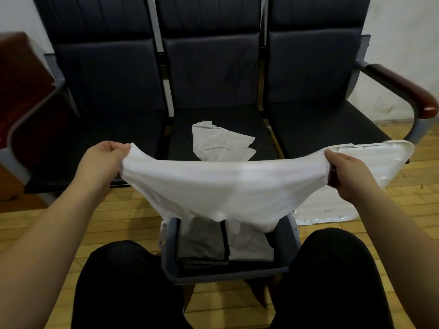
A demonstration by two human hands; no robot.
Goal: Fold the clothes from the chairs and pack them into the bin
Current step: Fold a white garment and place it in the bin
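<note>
Black knees [123, 281] sit beside the bin [291, 245]. Left hand [102, 160] and right hand [349, 176] each pinch the white cloth [213, 186]. No words show anywhere.

Left hand [104, 160] and right hand [349, 176] hold a white garment [213, 186] stretched above the bin [293, 236].
</note>
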